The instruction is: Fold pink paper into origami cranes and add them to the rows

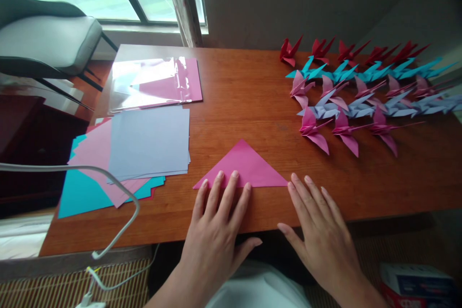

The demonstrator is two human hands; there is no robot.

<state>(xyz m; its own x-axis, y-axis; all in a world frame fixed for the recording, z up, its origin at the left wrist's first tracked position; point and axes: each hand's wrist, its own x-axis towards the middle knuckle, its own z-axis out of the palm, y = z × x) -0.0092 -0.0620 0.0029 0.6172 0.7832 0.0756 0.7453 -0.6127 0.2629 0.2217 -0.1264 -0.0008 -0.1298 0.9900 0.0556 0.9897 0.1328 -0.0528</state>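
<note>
A sheet of pink origami paper point(247, 163), folded into a triangle, lies flat on the wooden table with its peak pointing away from me. My left hand point(216, 224) rests on its lower folded edge, fingers spread and stretched out. Beside the triangle's right corner, my right hand point(319, 231) lies with fingers extended, its fingertips at or just touching that corner. Neither hand grips anything.
Rows of folded paper cranes point(346, 132) stand at the right. Fanned coloured paper sheets point(149, 142) lie at the left, below a plastic-wrapped pack of paper point(195, 79). A white cable point(135, 209) crosses the table's left front edge. A chair point(68, 41) stands by the window.
</note>
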